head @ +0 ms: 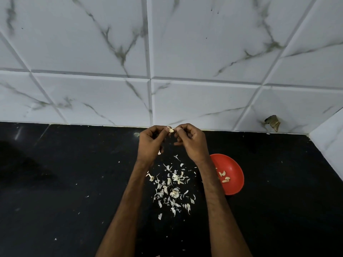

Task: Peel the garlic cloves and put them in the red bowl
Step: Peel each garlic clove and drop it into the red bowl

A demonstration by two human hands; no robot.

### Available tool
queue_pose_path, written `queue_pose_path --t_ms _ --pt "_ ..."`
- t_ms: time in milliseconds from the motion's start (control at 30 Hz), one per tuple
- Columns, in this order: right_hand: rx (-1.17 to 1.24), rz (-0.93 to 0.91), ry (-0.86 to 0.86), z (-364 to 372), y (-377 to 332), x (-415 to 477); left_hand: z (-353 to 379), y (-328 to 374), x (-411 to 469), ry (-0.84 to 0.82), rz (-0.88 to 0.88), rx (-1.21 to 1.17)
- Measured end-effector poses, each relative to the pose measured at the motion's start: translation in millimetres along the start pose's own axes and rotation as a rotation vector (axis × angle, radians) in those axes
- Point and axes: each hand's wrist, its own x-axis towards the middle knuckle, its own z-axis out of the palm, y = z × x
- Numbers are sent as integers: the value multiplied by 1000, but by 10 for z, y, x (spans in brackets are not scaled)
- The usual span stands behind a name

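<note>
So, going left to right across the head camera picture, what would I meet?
The left hand → garlic clove pinched by both hands → right hand → red bowl holding peeled cloves → chipped tile. The peel pile lies below, between the arms, so it is left out.

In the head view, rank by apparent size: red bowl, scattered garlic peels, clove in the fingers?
1. scattered garlic peels, widest spread
2. red bowl, partly hidden by the right forearm
3. clove, smallest

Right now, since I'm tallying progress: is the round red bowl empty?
No, several peeled pale garlic cloves lie inside the round red bowl.
</note>
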Motion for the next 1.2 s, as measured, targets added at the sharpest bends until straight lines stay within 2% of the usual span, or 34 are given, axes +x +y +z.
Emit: queue_pose_path --t_ms 367,733,933,1200 --pt "-154 0 -37 -28 51 5 10 -70 -8 -10 66 242" --pt "-158 -66 -41 51 173 1 13 -105 -16 -8 -46 -27" --pt "-44 -30 -47 54 95 19 -22 -101 9 -15 -53 -114" --pt "60 -36 -65 17 65 1 -3 -132 26 17 -58 -72"
